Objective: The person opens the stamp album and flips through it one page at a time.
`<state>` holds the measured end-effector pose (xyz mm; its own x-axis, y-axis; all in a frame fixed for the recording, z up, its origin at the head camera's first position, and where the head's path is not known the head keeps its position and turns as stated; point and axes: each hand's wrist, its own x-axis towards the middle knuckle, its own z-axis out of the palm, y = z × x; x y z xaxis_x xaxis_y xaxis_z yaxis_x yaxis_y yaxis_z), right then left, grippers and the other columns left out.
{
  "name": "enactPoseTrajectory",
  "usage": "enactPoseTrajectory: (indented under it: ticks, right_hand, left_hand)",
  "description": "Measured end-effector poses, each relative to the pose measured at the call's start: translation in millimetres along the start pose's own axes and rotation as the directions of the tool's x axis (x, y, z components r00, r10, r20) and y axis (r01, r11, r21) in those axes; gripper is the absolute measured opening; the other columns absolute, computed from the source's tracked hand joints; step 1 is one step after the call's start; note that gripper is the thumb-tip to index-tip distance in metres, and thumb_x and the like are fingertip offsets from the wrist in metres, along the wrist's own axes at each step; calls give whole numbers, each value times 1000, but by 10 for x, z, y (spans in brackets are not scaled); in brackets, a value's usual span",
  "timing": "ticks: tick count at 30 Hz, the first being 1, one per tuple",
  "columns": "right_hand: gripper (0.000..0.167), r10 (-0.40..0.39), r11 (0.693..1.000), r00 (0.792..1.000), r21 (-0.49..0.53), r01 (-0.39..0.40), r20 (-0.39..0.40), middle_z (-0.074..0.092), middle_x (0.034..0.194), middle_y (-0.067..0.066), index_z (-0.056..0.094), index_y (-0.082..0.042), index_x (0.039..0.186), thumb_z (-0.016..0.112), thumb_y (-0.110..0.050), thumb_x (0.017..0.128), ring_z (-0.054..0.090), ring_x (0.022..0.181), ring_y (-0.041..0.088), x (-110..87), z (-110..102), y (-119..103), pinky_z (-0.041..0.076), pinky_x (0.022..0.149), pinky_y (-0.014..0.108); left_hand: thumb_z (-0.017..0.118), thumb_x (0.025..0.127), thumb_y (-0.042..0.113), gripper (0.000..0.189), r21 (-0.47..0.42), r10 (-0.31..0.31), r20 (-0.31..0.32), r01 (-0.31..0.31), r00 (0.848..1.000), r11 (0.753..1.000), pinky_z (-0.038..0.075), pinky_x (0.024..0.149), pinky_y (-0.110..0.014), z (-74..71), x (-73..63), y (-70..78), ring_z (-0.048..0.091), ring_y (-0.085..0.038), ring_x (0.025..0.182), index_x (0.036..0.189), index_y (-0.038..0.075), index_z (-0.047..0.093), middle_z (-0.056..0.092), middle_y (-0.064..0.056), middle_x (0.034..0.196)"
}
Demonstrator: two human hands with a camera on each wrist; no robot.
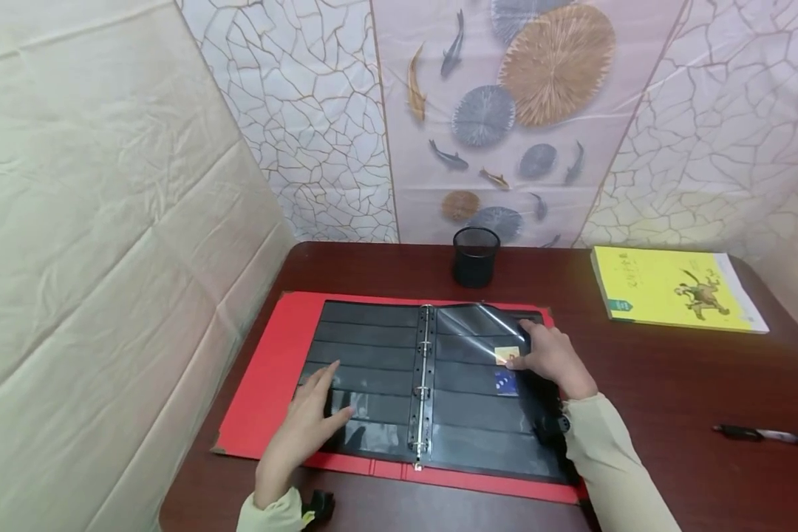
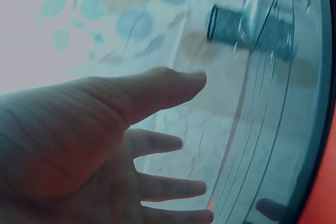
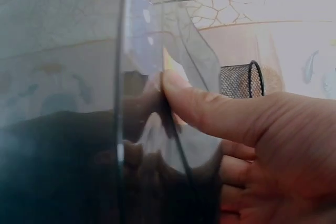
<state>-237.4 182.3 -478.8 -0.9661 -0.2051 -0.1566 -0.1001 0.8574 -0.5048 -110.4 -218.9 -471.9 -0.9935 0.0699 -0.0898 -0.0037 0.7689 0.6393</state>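
A red ring binder (image 1: 262,384) lies spread on the table, with black pocket pages on both sides of its metal rings (image 1: 423,391). My right hand (image 1: 550,356) pinches the outer edge of the right pocket page (image 1: 465,414), thumb in front and fingers behind; that edge is bent up. Near the thumb, a small yellowish stamp-like piece (image 1: 503,353) sits in a pocket, with a blue one (image 1: 505,383) below it. Over the left page (image 1: 372,332) my left hand (image 1: 306,421) has its fingers spread and holds nothing; whether it touches the page I cannot tell.
Behind the binder stands a black mesh pen cup (image 1: 475,258). A yellow book (image 1: 672,288) lies at the back right, and a black pen (image 1: 768,435) at the right edge. Patterned cloth (image 1: 326,111) hangs behind the dark red table (image 1: 665,369).
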Motion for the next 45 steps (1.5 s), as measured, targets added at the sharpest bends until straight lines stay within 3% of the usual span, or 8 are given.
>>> enactPoseTrajectory:
  ticks: [7,12,19,23,30,37,41,45]
  right_hand:
    - [81,-1,1000,999,15,1,-41,66,108,27,47,13,141,88,-19,79,60,87,36,-9,24,-89,53,83,55]
    - [79,3,1000,998,22,-2,-58,63,114,31,47,13,141,87,-14,79,60,90,38,2,21,-113,53,86,57]
    - [80,7,1000,999,7,-6,-49,62,119,32,48,14,140,89,-14,77,60,94,40,-3,-136,-107,52,87,57]
    - [77,-22,1000,1000,-6,22,-13,64,117,30,53,12,136,90,-18,76,60,94,38,-14,-200,-119,53,84,54]
    - [77,28,999,1000,-28,-27,15,60,124,32,56,10,136,89,-26,77,57,102,41,-74,-343,-141,51,88,58]
    - [65,-27,1000,1000,2,27,-4,59,126,34,57,10,133,85,-12,79,58,104,43,-185,-378,-109,49,91,61]
    - [68,-52,998,999,32,52,-3,57,130,36,53,10,137,83,-7,79,56,108,45,-325,-392,-78,47,92,63]
    - [73,-85,995,996,49,85,7,66,102,26,48,8,142,82,-5,79,58,84,34,-521,-416,-76,52,75,49]
  left_hand:
    - [73,95,26,73,104,98,-62,-91,993,990,27,104,-76,149,165,213,32,-55,139,156,7,38,34,-30,155]
    - [76,93,27,72,170,65,-48,-56,997,984,29,104,-75,231,282,314,31,-54,141,154,8,43,34,-28,156]
    - [79,90,24,69,153,58,8,-58,998,987,31,101,-76,319,410,364,34,-53,140,150,9,49,38,-26,154]
    - [82,87,22,64,191,56,27,-60,998,980,32,99,-77,338,418,333,35,-53,138,144,9,56,44,-25,150]
    - [82,87,25,57,257,65,35,-72,997,964,33,97,-78,401,450,340,33,-52,138,139,10,62,43,-23,151]
    - [81,88,25,57,249,31,54,-44,998,967,30,99,-79,435,398,338,30,-53,140,140,10,62,39,-25,154]
    - [83,86,28,66,234,26,77,-44,997,971,26,101,-79,429,376,326,25,-55,142,143,9,59,34,-25,156]
    - [87,81,31,75,225,27,92,-47,995,973,24,102,-80,430,371,322,22,-56,143,145,8,56,31,-26,158]
